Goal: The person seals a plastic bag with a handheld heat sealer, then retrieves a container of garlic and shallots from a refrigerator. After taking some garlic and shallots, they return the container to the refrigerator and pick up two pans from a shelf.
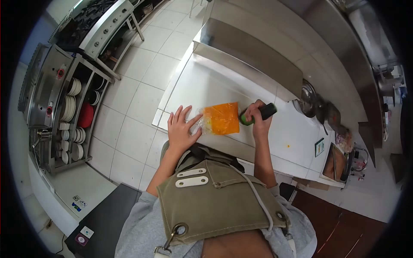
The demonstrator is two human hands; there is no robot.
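A clear plastic bag with flat orange contents (222, 118) lies on the white tiled counter in front of me. My left hand (182, 130) is open with fingers spread, its fingertips at the bag's loose, clear end. On the bag's other side, my right hand (259, 122) is closed around a black-and-green cylindrical object (267, 111). One end of this object is close to the bag's right edge. I cannot make out its exact kind.
A steel ledge (249, 60) runs along the counter's far side. Metal bowls (307, 99) and a green-and-white packet (319, 147) are to the right. Left of the floor stand a rack with stacked plates (69, 107) and a stove (101, 36).
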